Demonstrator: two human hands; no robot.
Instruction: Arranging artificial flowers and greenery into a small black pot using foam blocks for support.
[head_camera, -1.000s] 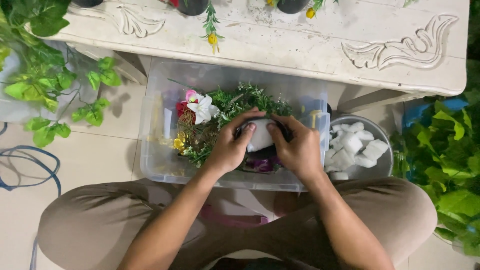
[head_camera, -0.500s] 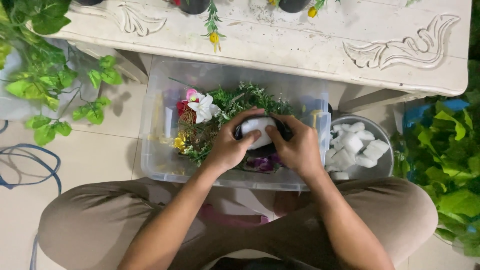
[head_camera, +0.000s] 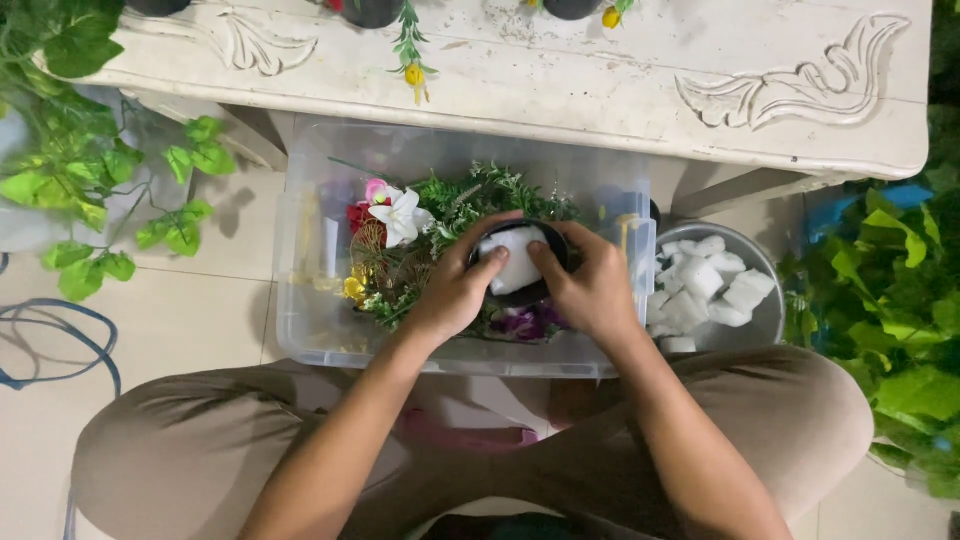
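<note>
Both my hands hold a small black pot above a clear plastic bin on the floor. A white foam block sits in the pot's mouth, with both thumbs pressed on it. My left hand wraps the pot's left side. My right hand wraps its right side. Inside the bin lie artificial flowers in white, pink, red and yellow, along with green sprigs.
A carved white table stands just beyond the bin. A metal bowl of white foam pieces sits right of the bin. Leafy green vines hang at left, more foliage at right. A blue cable lies on the tiles.
The pot has turned so its mouth faces up more, and the foam block now shows fully. My thumbs have shifted onto the block.
</note>
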